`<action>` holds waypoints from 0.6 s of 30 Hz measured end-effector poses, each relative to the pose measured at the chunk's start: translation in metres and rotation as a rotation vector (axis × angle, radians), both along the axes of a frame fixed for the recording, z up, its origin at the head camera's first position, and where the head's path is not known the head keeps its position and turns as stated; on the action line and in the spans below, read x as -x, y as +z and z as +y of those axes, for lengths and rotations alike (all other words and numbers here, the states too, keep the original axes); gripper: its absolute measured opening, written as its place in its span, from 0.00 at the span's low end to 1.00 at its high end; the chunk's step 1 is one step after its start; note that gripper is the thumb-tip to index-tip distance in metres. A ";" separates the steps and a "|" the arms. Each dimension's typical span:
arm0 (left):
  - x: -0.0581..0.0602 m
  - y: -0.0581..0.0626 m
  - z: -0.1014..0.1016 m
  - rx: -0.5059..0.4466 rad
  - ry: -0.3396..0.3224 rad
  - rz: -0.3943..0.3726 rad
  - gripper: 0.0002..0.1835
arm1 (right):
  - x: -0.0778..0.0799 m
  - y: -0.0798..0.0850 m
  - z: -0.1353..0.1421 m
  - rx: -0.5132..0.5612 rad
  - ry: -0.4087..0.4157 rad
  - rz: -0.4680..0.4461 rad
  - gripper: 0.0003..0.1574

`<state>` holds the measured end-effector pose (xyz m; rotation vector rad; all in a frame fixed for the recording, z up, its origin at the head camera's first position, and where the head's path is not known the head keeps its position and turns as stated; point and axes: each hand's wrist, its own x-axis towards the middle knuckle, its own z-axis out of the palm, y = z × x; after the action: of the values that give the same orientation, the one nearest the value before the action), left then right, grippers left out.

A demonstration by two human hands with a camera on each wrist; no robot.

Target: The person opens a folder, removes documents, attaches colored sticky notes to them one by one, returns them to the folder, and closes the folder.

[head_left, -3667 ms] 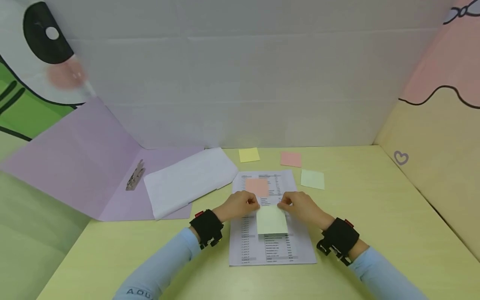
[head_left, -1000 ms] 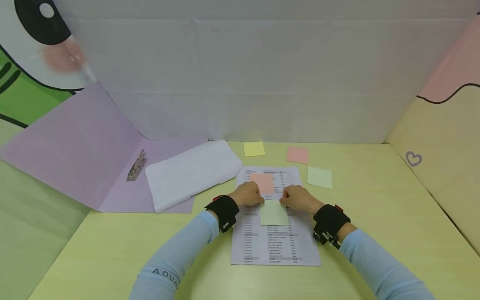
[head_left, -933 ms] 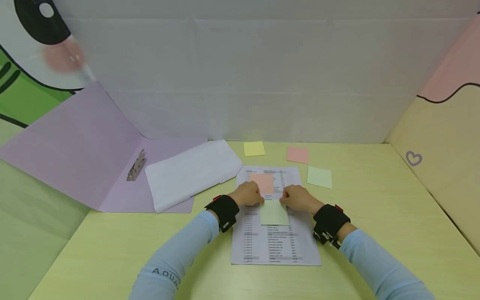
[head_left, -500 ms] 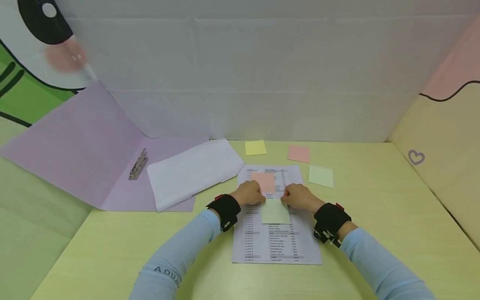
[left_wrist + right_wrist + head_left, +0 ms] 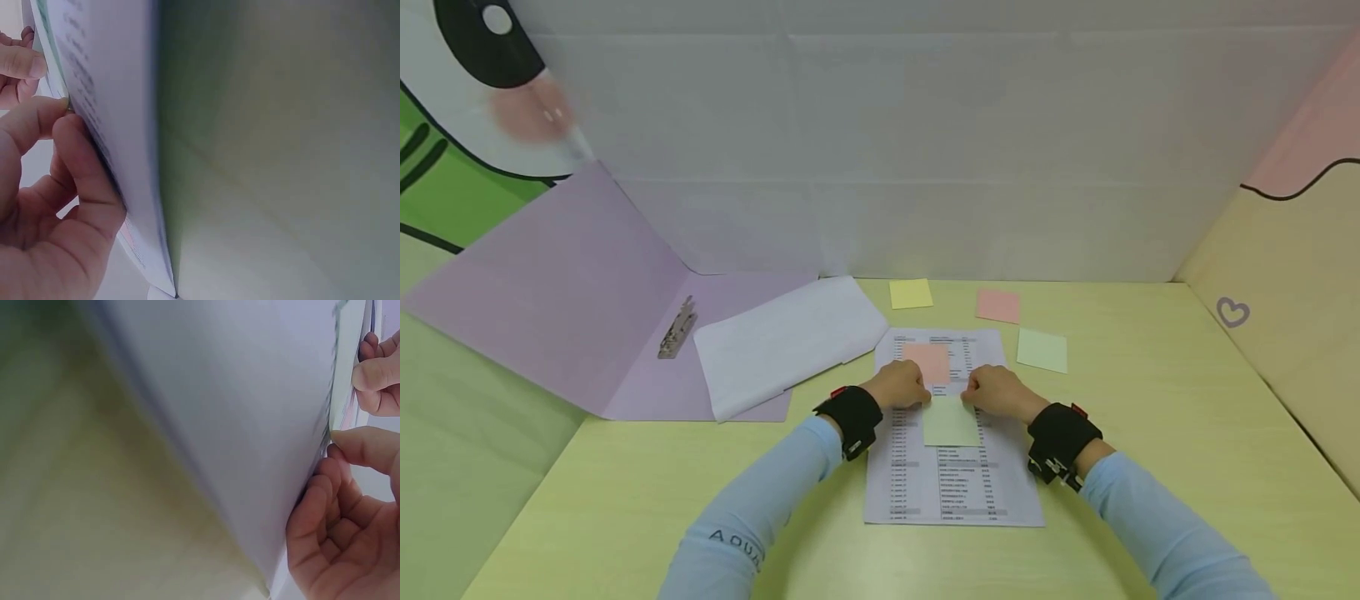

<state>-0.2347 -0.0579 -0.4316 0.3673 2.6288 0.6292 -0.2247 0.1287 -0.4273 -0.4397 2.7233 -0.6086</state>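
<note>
One green note [image 5: 951, 423], papers [image 5: 790, 342] atop folder [image 5: 565, 292]

A plain grey far wall [image 5: 880, 125] is rising behind everything, faint creases [image 5: 925, 180] running across it. On the left, a printed wall [image 5: 467, 333] is showing a black cartoon eye [image 5: 482, 50], a pink cheek patch [image 5: 527, 112] and a bright green area [image 5: 475, 208]. The right wall [image 5: 1300, 267] is displaying pink above cream, a wavy black line [image 5: 1291, 197] dividing them and a purple heart outline [image 5: 1220, 312] sitting lower. A pale yellow-green table [image 5: 1157, 400] is stretching between the walls, soft light falling over it.
</note>
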 end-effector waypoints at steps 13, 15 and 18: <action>-0.005 0.005 0.002 0.021 -0.013 0.006 0.09 | 0.000 -0.001 0.001 0.016 -0.012 -0.017 0.12; -0.005 0.005 0.002 0.024 -0.015 0.009 0.10 | 0.000 0.000 0.001 0.028 -0.007 -0.022 0.12; -0.005 0.006 0.002 0.026 -0.010 0.010 0.10 | 0.001 -0.001 0.003 0.048 0.017 -0.009 0.13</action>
<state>-0.2298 -0.0563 -0.4255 0.3771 2.6405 0.5912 -0.2259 0.1320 -0.4284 -0.4705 2.6981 -0.6704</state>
